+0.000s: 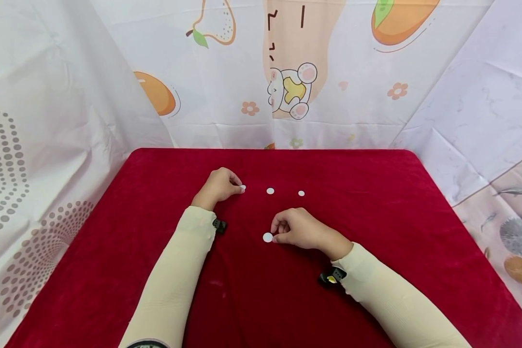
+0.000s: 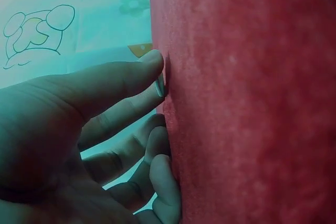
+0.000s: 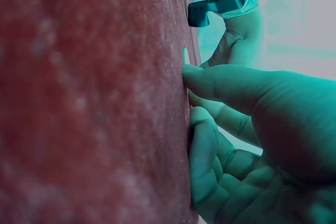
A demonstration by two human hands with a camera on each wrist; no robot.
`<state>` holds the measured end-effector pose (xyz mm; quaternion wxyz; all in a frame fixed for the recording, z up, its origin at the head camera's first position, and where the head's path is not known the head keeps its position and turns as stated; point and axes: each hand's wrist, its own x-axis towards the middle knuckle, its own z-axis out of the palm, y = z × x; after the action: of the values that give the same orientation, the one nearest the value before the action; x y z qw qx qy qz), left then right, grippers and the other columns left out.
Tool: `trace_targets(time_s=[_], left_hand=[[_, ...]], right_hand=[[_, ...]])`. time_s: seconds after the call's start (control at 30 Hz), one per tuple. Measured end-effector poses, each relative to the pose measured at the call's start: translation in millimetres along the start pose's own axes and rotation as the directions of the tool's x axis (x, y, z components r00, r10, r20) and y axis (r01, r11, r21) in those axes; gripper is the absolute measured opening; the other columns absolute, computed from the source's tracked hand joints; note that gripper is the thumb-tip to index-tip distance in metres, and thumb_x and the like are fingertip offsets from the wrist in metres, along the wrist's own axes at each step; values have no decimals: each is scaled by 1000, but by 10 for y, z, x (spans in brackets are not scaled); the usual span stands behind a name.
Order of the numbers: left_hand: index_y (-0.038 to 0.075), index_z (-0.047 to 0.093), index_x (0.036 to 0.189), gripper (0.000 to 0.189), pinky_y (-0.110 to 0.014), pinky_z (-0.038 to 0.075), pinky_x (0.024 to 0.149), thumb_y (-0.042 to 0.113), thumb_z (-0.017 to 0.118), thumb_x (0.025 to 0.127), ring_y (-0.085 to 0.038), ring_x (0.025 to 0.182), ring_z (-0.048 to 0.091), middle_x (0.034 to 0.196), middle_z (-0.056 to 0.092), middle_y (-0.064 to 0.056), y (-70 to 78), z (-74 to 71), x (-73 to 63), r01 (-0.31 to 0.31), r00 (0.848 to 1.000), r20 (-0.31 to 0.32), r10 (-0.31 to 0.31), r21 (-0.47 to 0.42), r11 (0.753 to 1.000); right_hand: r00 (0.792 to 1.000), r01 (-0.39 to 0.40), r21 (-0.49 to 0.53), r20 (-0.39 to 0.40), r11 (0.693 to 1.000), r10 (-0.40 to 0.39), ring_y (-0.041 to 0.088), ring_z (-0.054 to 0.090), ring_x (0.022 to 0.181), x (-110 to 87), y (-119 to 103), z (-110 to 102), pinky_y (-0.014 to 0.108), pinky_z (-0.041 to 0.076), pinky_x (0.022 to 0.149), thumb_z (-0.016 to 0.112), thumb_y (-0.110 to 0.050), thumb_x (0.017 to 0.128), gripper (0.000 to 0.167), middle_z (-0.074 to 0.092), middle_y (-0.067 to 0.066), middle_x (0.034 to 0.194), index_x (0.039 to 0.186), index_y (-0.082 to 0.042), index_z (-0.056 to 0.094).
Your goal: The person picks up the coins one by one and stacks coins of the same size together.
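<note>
In the head view, my left hand point(image 1: 219, 186) pinches a small white disc point(image 1: 243, 187) at the table's middle left. The left wrist view shows that disc point(image 2: 159, 85) tilted between thumb and index finger, just at the red cloth. My right hand point(image 1: 302, 228), nearer the front, pinches the right edge of a larger white disc point(image 1: 267, 237) with thumb and index finger. Its other fingers curl in toward the palm. Seen from the right wrist, only a thin edge of the disc point(image 3: 185, 56) shows past the thumb. What the discs are made of cannot be told.
Two more white discs lie flat on the red cloth point(image 1: 352, 193): one point(image 1: 270, 191) right of my left hand, a smaller one point(image 1: 301, 193) beyond my right hand. A printed white curtain point(image 1: 217, 96) hangs behind the table. Black wrist cameras point(image 1: 330, 278) are strapped over the cream sleeves.
</note>
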<state>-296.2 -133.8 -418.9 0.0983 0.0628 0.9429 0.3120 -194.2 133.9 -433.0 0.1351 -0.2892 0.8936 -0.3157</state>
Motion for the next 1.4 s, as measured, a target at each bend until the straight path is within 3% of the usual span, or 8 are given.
trace_targets(time_s=[0.6, 0.93, 1.4], left_hand=[[14, 81, 95, 16, -42, 55, 86, 28, 83, 90, -26, 100, 62, 98, 74, -4, 171, -69, -78, -16, 999, 48, 13, 58, 998], [14, 82, 93, 15, -39, 56, 82, 28, 84, 88, -23, 92, 64, 91, 75, -1, 238, -119, -240, -60, 997, 53, 55, 89, 994], [17, 81, 94, 15, -36, 56, 77, 29, 86, 87, -20, 87, 66, 94, 74, 1, 318, -127, -513, -137, 989, 55, 135, 25, 990]], right_hand=[[1000, -5, 30, 7, 1000, 5, 7, 60, 68, -21, 26, -27, 26, 52, 66, 86, -20, 85, 14, 65, -12, 70, 86, -25, 73], [1000, 7, 26, 3, 1000, -7, 7, 60, 68, -14, 38, -16, 26, 52, 66, 86, -20, 85, 14, 65, -12, 71, 86, -25, 73], [1000, 8, 25, 1, 1000, -8, 6, 60, 67, 1, 45, -19, 25, 52, 66, 86, -20, 84, 14, 65, -12, 69, 85, -25, 74]])
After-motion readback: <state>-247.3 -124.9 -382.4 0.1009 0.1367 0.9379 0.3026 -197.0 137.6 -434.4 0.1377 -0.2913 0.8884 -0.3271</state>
